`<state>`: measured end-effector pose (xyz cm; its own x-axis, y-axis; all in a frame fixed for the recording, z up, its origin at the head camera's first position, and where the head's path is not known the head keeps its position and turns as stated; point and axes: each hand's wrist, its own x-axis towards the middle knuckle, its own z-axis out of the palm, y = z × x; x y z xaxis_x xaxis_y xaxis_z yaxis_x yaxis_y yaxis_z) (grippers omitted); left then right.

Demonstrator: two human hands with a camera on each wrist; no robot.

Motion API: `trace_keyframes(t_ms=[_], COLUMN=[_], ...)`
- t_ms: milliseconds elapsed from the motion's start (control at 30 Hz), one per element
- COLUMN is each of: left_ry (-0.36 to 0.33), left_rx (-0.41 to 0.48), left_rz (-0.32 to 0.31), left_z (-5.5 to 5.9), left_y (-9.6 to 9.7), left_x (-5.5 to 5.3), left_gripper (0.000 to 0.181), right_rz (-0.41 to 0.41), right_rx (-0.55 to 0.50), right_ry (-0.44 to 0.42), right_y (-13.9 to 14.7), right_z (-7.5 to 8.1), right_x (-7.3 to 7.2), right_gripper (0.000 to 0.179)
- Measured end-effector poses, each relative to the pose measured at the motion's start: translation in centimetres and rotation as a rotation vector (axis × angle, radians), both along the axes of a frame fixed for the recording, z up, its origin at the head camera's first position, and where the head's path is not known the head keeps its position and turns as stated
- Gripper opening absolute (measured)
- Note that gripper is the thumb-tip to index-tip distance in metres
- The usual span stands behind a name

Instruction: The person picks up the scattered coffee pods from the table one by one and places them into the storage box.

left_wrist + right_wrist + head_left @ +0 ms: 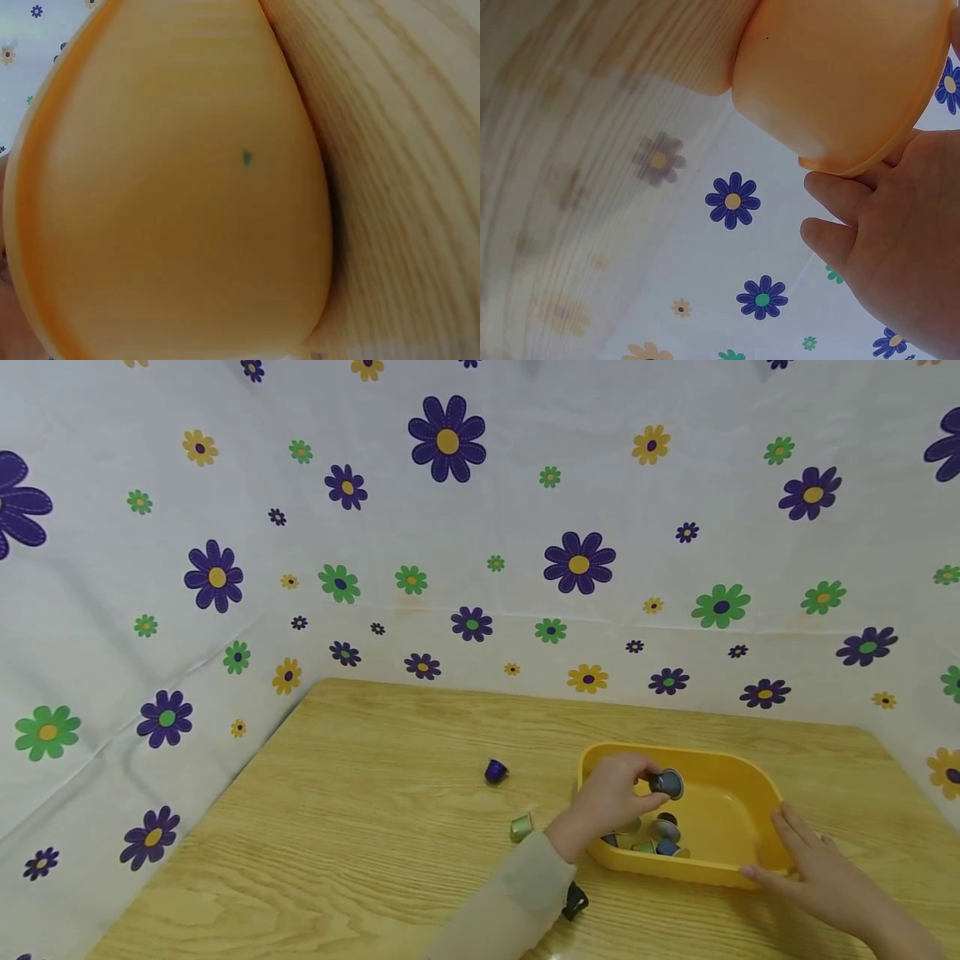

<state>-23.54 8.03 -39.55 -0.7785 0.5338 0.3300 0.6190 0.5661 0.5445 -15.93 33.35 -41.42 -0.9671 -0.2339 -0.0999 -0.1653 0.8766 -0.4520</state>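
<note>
My left hand [611, 797] pinches a dark grey coffee capsule [666, 784] between thumb and fingers, over the inside of a yellow plastic tub [678, 875]. Inside lie several capsules, among them a blue one [667, 847] and a dark one with a silver rim [666, 827]; part of the group is hidden by the hand and the near wall. At the tub's right corner rests my right hand [821, 868], its fingers fairly straight along the rim and the thumb at the front edge. The left wrist view shows mostly the tub's outer wall [180, 187].
On the wooden table [360, 810], left of the tub, lie a dark blue capsule [495, 771] and a light green capsule [521, 827]. A black capsule [575, 902] lies beside the left sleeve [517, 893]. A flower-printed sheet [480, 510] hangs behind and beside the table.
</note>
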Motion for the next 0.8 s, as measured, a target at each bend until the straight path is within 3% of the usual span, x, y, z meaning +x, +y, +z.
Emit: trace_keyframes(t_ms=[233, 500, 800], left_ry=[-0.049, -0.001, -0.02], left_rx=[0.02, -0.042, -0.028], left_rz=[0.044, 0.077, 0.115], left_z=[0.04, -0.13, 0.08], left_y=[0.59, 0.8, 0.94], left_x=[-0.16, -0.36, -0.63], left_gripper=[0.02, 0.022, 0.02], right_rz=[0.0, 0.007, 0.001], right_rx=[0.006, -0.009, -0.012], right_ry=[0.003, 0.01, 0.005], right_y=[0.0, 0.04, -0.01], right_z=[0.04, 0.01, 0.08], right_x=[-0.01, 0.03, 0.03], right_gripper=[0.089, 0.088, 0.089])
